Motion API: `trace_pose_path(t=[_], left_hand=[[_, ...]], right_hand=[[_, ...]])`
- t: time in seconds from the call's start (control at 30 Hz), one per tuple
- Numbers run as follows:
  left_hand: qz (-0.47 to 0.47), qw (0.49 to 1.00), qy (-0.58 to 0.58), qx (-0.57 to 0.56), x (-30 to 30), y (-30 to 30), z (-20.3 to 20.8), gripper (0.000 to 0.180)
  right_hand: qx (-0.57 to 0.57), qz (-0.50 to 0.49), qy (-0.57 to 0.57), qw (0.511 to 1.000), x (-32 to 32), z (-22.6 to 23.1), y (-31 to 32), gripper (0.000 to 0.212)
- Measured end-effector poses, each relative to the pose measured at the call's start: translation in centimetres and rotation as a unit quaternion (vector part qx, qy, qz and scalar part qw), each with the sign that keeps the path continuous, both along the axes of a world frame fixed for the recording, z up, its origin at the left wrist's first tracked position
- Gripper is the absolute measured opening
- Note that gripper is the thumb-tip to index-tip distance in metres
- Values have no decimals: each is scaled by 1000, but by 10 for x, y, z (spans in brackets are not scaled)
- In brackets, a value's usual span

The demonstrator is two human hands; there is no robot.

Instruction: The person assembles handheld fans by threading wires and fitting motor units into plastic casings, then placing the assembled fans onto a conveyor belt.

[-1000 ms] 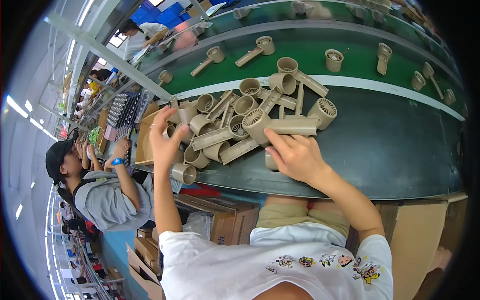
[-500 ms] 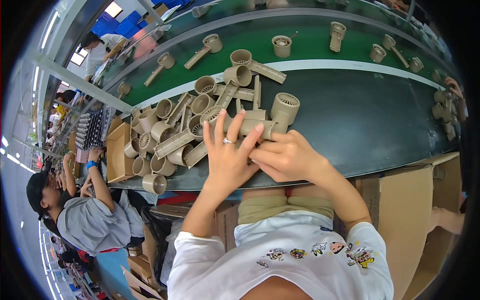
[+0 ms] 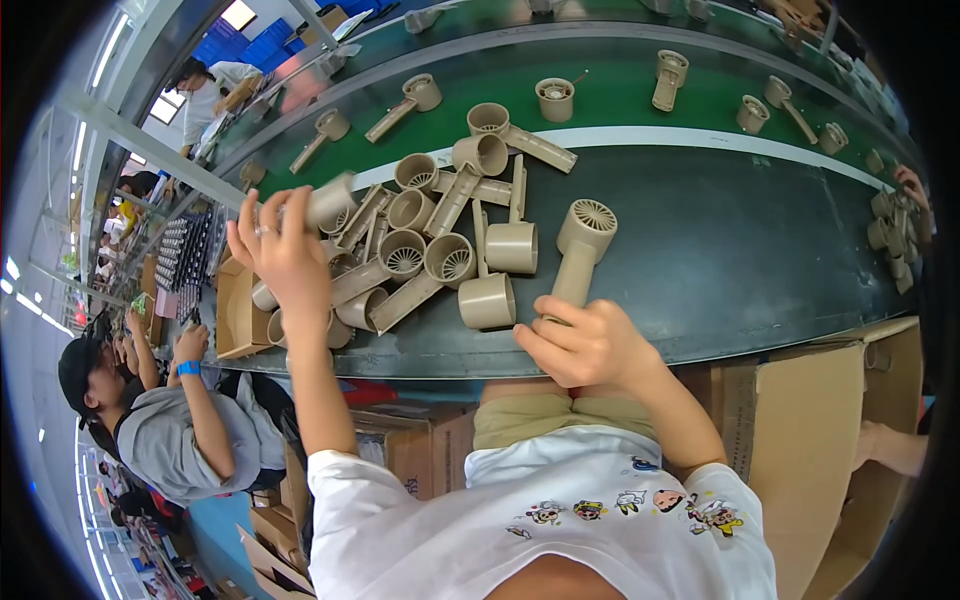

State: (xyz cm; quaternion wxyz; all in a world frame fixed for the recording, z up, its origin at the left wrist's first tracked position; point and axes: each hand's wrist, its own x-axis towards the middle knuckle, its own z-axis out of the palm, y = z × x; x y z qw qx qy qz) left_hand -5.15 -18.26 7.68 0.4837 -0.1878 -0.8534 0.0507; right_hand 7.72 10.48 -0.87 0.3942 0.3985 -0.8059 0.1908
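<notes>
My right hand [image 3: 592, 343] is closed around the lower handle of a beige handheld-fan housing [image 3: 587, 228], whose round slotted grille faces up. My left hand [image 3: 285, 250] is raised over the left side of the pile. Its fingers are on a beige cup-shaped fan housing [image 3: 333, 200], which is smeared by motion. Between my hands lie more beige housings, some with long half-handles. Two round housings, one [image 3: 512, 248] behind the other [image 3: 487, 301], lie on their sides near my right hand.
A dark worktop [image 3: 720, 260] borders a green conveyor belt [image 3: 620, 90] carrying several beige fan parts. A cardboard box [image 3: 240, 310] stands left of the pile; a larger open carton [image 3: 805, 440] is at the lower right. A co-worker in grey [image 3: 195, 435] sits at the left.
My hands were together over a beige part at the pile's front; they have separated. The left moved up and left to a round housing; the right took hold of the fan housing's handle.
</notes>
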Motion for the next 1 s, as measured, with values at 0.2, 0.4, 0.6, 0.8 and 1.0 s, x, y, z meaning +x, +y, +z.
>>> trace_pose_path(t=[0.2, 0.4, 0.6, 0.8, 1.0], left_hand=[[201, 940, -265, -76, -55, -77, -43, 44], [-145, 919, -326, 165, 25, 35, -25, 40], [-298, 831, -452, 127, 102, 147, -60, 68], [-222, 879, -414, 83, 103, 189, -108, 79], [-201, 907, -369, 27, 90, 171, -109, 94]], right_hand=[[99, -15, -117, 988, 10, -16, -5, 23], [2, 229, -460, 858, 3, 11, 11, 40], [-166, 252, -434, 849, -87, 83, 61, 10], [-44, -211, -214, 953, -264, 29, 99, 47], [49, -278, -383, 880, -304, -4, 71, 63]])
